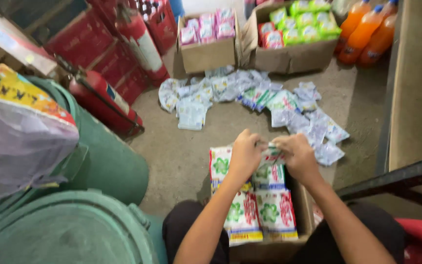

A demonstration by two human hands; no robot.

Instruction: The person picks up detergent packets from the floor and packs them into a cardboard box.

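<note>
Concrete floor (196, 161), cluttered storeroom corner, seen from above. Both forearms reach forward from the bottom edge. Left hand (244, 155) and right hand (296, 155) sit close together, fingers pinched on the top end of a strip of sachets (269, 151), white with green and red print; each hand is clamped on it, knuckles up. The strip hangs down to more joined sachets of the same kind (257, 210), lying over an open cardboard box (305, 220) between the person's knees.

Further out on the floor, a loose heap of pale, flat sachets (250, 100) spreads in an arc, well apart from the hands. Behind it, a cardboard box of pink packets (207, 36) stands beside a larger box of green and red packets (294, 36). Orange drink bottles (367, 32) stand at upper right. Left side: two red fire extinguishers (106, 100), red crates (81, 39), green drums (69, 230), and a plastic bag with a colourful printed top (18, 127) on a drum.
</note>
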